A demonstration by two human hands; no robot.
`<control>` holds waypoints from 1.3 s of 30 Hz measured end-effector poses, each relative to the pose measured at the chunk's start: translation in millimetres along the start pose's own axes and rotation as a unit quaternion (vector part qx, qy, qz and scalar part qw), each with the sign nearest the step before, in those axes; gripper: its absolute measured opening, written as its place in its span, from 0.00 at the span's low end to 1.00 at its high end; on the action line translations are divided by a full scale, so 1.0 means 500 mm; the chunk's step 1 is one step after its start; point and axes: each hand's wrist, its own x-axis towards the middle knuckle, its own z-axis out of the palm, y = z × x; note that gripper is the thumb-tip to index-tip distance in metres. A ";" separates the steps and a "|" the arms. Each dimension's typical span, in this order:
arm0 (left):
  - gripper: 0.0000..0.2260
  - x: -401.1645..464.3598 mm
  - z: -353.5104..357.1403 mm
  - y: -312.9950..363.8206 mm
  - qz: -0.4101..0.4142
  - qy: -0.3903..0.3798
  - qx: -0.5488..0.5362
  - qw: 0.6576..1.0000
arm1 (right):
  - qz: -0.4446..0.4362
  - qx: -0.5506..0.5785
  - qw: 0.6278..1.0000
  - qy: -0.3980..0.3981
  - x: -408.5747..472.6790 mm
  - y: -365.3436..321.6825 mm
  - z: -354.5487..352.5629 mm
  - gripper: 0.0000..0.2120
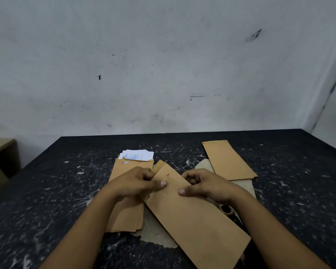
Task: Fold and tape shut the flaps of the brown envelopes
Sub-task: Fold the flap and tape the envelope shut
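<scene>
A long brown envelope [194, 216] lies slanted across the middle of the table, its flap end [159, 166] pointing away from me. My left hand [138, 183] grips its far left edge by the flap, thumb on top. My right hand [208, 185] holds the far right edge, thumb pressed on the paper. A stack of brown envelopes [126, 212] lies under my left forearm. Another stack of brown envelopes [227, 160] rests at the far right. A roll of tape [227, 209] peeks out beside my right wrist, mostly hidden.
White slips of paper [138, 155] lie on the far end of the left stack. A pale, torn sheet [155, 233] covers the dark speckled table [47, 191] under the envelopes. A grey wall stands behind. A wooden shelf [2, 152] is at the far left.
</scene>
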 end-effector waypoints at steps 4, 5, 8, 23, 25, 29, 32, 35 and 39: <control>0.11 -0.002 -0.011 0.002 -0.008 0.042 -0.030 0.999 | 0.000 0.019 1.000 0.008 0.002 0.003 -0.003 0.09; 0.08 -0.003 -0.010 0.003 -0.010 0.037 -0.026 0.999 | 0.001 0.019 1.000 0.006 0.001 0.002 -0.003 0.09; 0.08 0.001 -0.010 -0.003 -0.007 0.039 0.004 0.999 | 0.004 0.007 1.000 -0.003 -0.002 -0.002 -0.001 0.09; 0.18 0.016 0.000 -0.012 0.068 0.145 -0.127 0.979 | 0.054 -0.104 0.990 0.078 0.002 0.008 -0.015 0.16; 0.13 0.019 0.012 -0.011 0.085 0.138 -0.098 0.982 | 0.018 -0.124 0.981 0.145 0.009 0.007 -0.011 0.17; 0.10 0.026 0.031 -0.014 0.103 0.109 -0.069 0.986 | -0.037 -0.050 0.982 0.181 0.016 0.011 0.001 0.12; 0.10 0.027 0.042 -0.014 0.089 0.108 -0.050 0.989 | -0.030 -0.017 0.977 0.210 0.016 0.011 -0.002 0.08; 0.08 0.027 0.053 -0.007 0.089 0.120 -0.051 0.987 | -0.002 -0.020 0.975 0.222 0.017 0.019 -0.015 0.02; 0.10 0.035 0.065 -0.012 0.096 0.147 -0.007 0.984 | 0.030 -0.058 0.977 0.205 0.010 0.019 -0.030 0.09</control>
